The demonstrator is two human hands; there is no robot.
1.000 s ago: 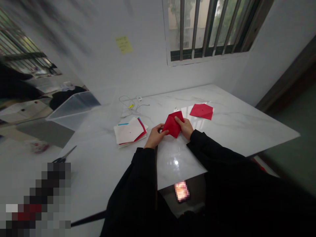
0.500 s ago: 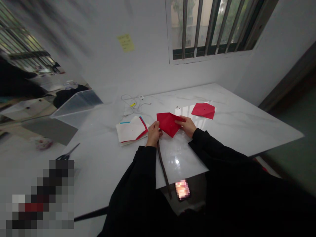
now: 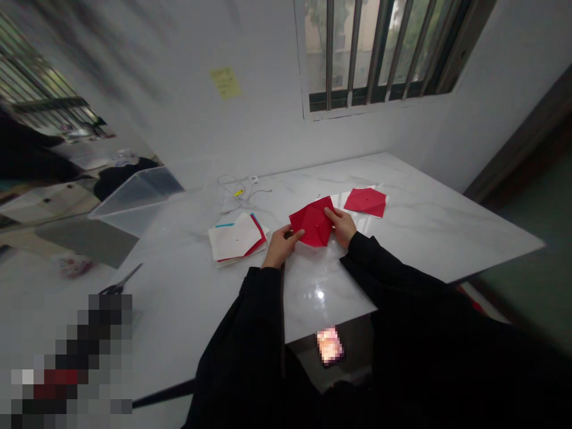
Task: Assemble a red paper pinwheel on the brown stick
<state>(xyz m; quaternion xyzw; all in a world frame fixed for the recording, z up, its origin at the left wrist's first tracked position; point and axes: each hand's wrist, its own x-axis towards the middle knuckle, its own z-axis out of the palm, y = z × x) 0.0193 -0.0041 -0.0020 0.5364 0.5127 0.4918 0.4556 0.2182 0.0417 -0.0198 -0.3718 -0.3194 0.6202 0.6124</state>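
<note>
We are working over a white, grey-veined tabletop (image 3: 451, 229), inside its near edge. Our left hand (image 3: 280, 245) and right hand (image 3: 343, 228) are pinching a red folded-paper envelope (image 3: 313, 226) between them, its upper edge slanting up rightward, its long axis unclear. A yellow paper note (image 3: 226, 82) is bearing unreadable writing.

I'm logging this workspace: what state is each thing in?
Held red envelope: gripped at both sides
Left hand: pinching its left side
Right hand: pinching its right side
Other red envelope: lying on table
Envelope stack: unevenly piled
Scissors: lying; open or shut unclear
Cable: loosely looped
Yellow note: on wall
</note>
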